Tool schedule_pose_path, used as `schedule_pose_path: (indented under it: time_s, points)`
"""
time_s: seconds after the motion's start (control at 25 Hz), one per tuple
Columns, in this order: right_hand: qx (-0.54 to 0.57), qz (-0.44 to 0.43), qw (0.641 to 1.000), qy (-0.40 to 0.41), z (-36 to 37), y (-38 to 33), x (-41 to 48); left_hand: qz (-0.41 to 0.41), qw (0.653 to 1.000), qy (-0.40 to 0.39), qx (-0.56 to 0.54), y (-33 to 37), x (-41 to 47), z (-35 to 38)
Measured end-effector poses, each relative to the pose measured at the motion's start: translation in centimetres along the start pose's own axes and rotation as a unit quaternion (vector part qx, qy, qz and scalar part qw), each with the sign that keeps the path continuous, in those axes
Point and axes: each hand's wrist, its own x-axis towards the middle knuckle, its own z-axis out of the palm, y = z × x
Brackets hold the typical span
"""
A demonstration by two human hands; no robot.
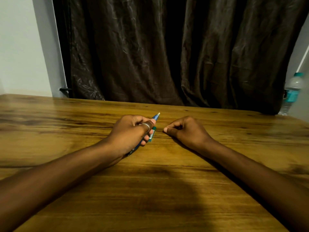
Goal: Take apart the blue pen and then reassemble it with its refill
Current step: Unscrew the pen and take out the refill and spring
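Note:
My left hand (132, 133) is closed around the blue pen (155, 116), whose pale tip pokes out past my thumb toward the far right. Its lower end shows below my palm near the table. A small teal piece (152, 134) lies by my left fingers; I cannot tell whether it is part of the pen or rests on the table. My right hand (185, 128) rests on the table a short way to the right, fingers curled in, thumb against the forefinger, with nothing visible in it.
The wooden table (150, 190) fills the lower view. A dark curtain (167, 51) hangs behind its far edge. A clear water bottle (291, 92) with a teal label stands at the far right edge.

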Motion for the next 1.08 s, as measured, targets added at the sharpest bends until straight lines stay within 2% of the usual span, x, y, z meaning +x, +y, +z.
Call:
schedule_pose_path:
  time_s: [0.2,0.36,0.44,0.52,0.6,0.72,1.08]
  points:
    - [-0.034,-0.013,0.999,-0.002,-0.1,0.1,-0.1,0.004,1.000,0.002,-0.001,-0.1,0.1,0.2]
    - [-0.007,0.020,1.000,-0.021,-0.1,0.3,0.0,0.004,1.000,-0.001,0.007,-0.1,0.1,0.1]
    - [0.057,0.038,0.998,-0.010,-0.6,0.2,0.1,0.008,1.000,-0.006,0.010,-0.1,0.1,0.1]
    - [0.179,0.041,0.983,0.032,-1.5,-0.3,0.2,0.017,1.000,-0.016,0.013,-0.1,0.0,0.1]
    - [0.206,0.008,0.976,0.063,-2.4,-1.0,0.3,0.029,0.999,-0.023,0.017,-0.2,-0.1,0.2]
    - [0.268,-0.002,0.963,0.027,-2.2,-1.1,-0.1,0.038,0.998,-0.033,0.027,-0.2,-0.2,0.2]
    - [0.344,0.052,0.936,-0.046,-1.1,-0.6,0.0,0.050,0.996,-0.050,0.044,-0.6,0.0,0.1]
